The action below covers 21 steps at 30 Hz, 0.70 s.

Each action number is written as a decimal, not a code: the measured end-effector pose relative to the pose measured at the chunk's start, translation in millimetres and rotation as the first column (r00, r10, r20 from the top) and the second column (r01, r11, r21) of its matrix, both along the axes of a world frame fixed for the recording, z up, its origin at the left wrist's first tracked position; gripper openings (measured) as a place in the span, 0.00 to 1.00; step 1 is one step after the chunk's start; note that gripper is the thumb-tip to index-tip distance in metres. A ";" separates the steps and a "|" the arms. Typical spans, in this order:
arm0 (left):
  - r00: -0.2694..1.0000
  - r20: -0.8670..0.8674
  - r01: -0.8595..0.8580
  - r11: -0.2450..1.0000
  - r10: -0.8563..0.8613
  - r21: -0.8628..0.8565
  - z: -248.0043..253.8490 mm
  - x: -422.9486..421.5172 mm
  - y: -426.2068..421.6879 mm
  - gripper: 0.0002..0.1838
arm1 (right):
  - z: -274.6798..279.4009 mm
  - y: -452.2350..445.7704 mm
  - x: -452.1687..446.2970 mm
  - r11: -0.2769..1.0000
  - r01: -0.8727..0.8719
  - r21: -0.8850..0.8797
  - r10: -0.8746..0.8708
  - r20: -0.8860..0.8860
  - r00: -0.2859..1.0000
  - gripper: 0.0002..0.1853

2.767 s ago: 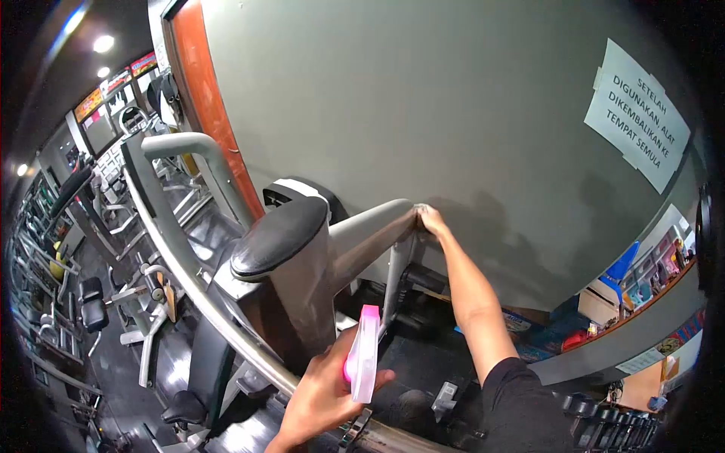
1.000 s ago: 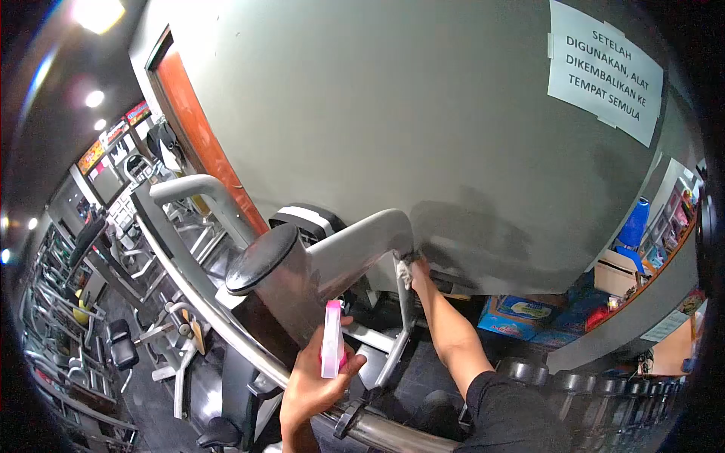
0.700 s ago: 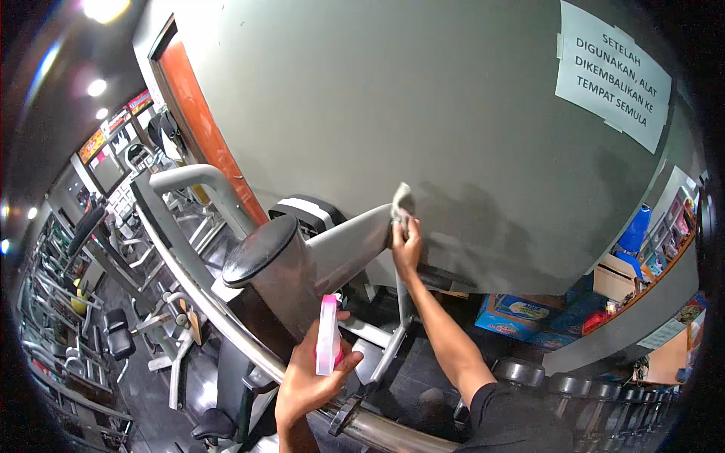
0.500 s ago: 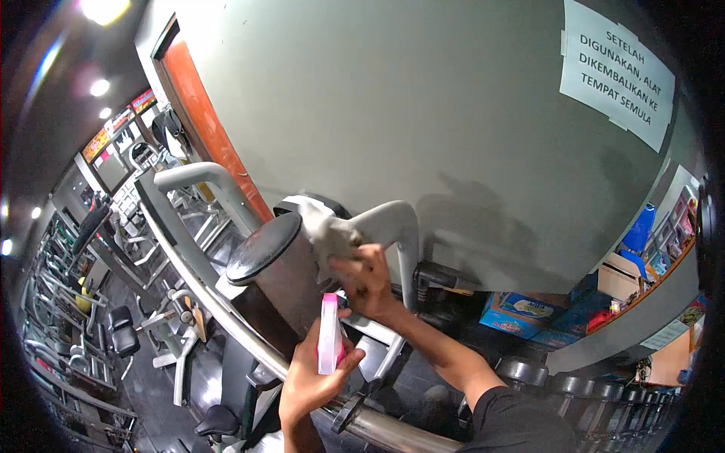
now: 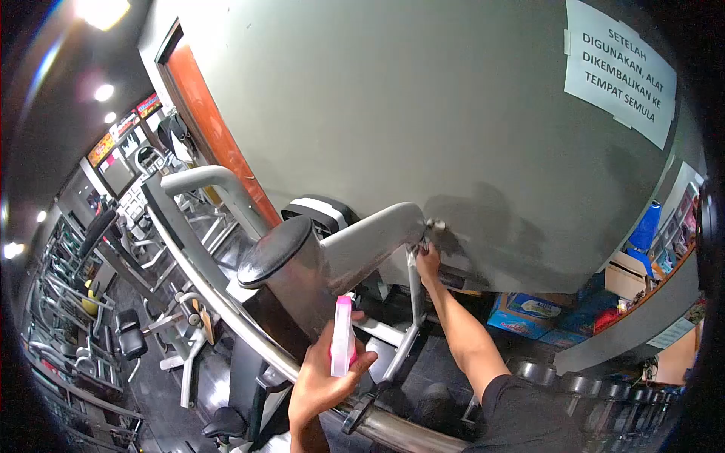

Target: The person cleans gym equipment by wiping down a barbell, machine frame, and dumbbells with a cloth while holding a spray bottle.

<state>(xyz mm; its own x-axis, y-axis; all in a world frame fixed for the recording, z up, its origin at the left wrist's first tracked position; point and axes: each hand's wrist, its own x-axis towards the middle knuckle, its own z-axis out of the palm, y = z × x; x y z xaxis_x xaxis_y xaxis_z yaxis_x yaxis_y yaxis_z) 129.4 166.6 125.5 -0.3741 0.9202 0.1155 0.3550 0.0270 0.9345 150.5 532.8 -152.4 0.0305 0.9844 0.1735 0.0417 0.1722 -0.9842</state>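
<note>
My left hand point(image 5: 323, 385) is closed around a spray bottle point(image 5: 343, 340), whose whitish top with a pink tip faces up; the rest of the bottle is mostly hidden by my palm. Farther off, my right hand point(image 5: 428, 260) is at the bend of a grey tubular arm point(image 5: 370, 238) of a gym machine. A greyish cloth point(image 5: 436, 225) shows at my right fingertips, pressed about the outer side of that bend. Between my hands and the door stands the machine's thick grey post with a black round cap point(image 5: 276, 251).
A curved metal rail point(image 5: 249, 336) crosses in front of me. Dumbbells point(image 5: 581, 385) line the lower right, below a blue carton point(image 5: 521, 315). A grey wall with a paper sign point(image 5: 621, 68) stands behind. Other gym machines point(image 5: 132, 336) fill the left, near an orange door point(image 5: 211, 124).
My right hand has moved right and away with the cloth, from beside the post along the grey arm to its outer bend. My left hand keeps hold of the spray bottle.
</note>
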 end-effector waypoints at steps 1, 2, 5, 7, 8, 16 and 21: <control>1.000 -0.006 -0.003 1.000 0.003 -0.030 0.8 -0.2 -0.2 0.29 | -11.6 2.1 -0.5 0.910 -0.182 -0.372 0.132 -0.156 0.979 0.20; 1.000 -0.006 -0.005 1.000 0.005 -0.030 0.4 -0.7 -0.4 0.29 | -23.7 1.4 -4.5 0.910 -0.185 -0.372 0.135 -0.157 0.978 0.20; 1.000 0.024 0.017 1.000 -0.017 -0.003 -0.3 -1.1 -0.4 0.30 | -61.5 -7.0 -15.3 0.598 -0.426 -0.679 -0.269 -0.671 0.691 0.09; 0.999 0.005 0.041 0.999 -0.041 -0.019 1.8 -1.3 0.1 0.30 | -123.3 22.0 -35.1 0.636 -0.659 -0.402 -0.337 -0.912 0.232 0.07; 0.999 0.000 0.032 0.999 -0.032 -0.041 1.7 -0.9 0.0 0.30 | -111.7 17.9 -37.0 0.634 -0.660 -0.403 -0.339 -0.912 0.231 0.07; 1.000 -0.010 0.012 1.000 -0.012 -0.025 4.8 0.8 0.4 0.29 | 16.7 -29.8 -45.0 0.741 -0.574 -0.348 -0.316 -0.935 0.159 0.15; 0.981 0.191 -0.044 0.998 0.035 0.044 -5.3 1.3 -0.9 0.29 | 30.8 -95.0 -35.7 0.693 -0.721 -0.014 0.127 -0.982 0.141 0.21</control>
